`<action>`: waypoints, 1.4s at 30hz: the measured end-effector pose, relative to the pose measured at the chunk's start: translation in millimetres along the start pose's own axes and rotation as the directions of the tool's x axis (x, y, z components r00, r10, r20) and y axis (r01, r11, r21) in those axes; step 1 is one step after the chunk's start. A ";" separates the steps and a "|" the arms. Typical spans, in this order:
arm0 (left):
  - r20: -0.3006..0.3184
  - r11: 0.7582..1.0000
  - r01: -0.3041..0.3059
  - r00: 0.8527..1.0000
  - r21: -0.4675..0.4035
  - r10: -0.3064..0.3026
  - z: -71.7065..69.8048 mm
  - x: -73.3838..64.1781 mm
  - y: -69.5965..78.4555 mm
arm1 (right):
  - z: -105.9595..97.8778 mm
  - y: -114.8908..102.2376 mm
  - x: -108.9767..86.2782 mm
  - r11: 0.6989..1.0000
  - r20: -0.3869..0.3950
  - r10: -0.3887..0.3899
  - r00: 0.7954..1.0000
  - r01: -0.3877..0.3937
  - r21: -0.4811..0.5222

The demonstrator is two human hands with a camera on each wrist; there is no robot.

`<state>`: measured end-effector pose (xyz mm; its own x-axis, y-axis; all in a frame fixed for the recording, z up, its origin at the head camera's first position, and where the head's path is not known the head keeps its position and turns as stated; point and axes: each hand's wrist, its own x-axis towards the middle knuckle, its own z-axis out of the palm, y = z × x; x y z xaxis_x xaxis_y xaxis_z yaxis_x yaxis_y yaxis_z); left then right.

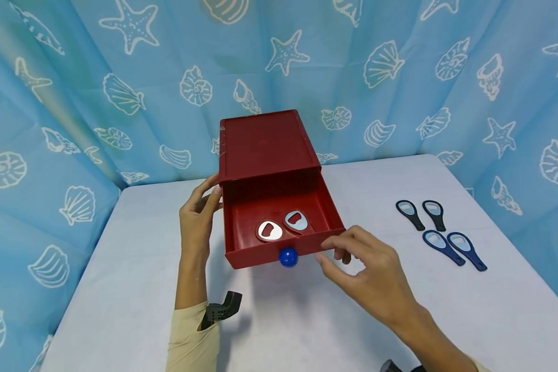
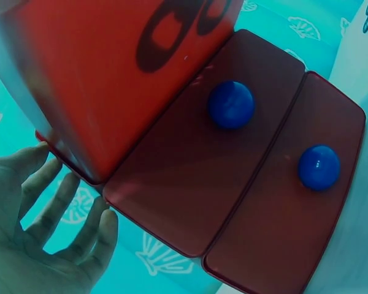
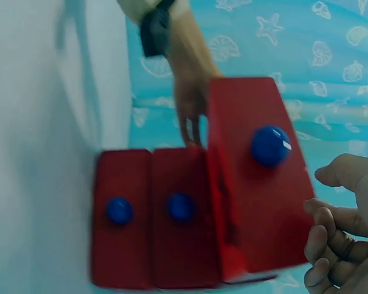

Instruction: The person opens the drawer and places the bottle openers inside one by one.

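A red drawer cabinet (image 1: 266, 147) stands on the table with its top drawer (image 1: 256, 258) pulled out. Inside the drawer lie two bottle openers, one on the left (image 1: 276, 235) and one on the right (image 1: 301, 225), their handles blending into the red floor. A blue knob (image 1: 288, 257) sits on the drawer front. My left hand (image 1: 197, 219) is at the cabinet's left side, fingertips against its edge in the left wrist view. Near the drawer's front right corner, my right hand (image 1: 372, 271) has loosely bent fingers and holds nothing.
Several bottle openers lie on the white table (image 1: 130, 268) to the right, including a black one (image 1: 416, 223) and a blue one (image 1: 476, 261). Below the pulled-out drawer, two lower drawers with blue knobs (image 3: 181, 207) are closed. A blue shell-patterned curtain (image 1: 167, 67) surrounds the table.
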<state>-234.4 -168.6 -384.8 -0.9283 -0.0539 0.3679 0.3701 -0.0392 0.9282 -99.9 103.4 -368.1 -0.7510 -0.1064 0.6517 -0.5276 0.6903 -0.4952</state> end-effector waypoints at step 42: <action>-0.008 1.000 0.012 1.000 0.003 -0.012 0.3 3.9 -4.7 | 55.6 5.0 6.7 0.989 -0.030 -0.044 0.999 0.048 0.143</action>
<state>-239.8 -168.3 -387.7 -0.9324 -0.0616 0.3560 0.3586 -0.0369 0.9328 -129.6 66.4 -398.2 -0.7150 -0.1150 0.6896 -0.6141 0.5747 -0.5409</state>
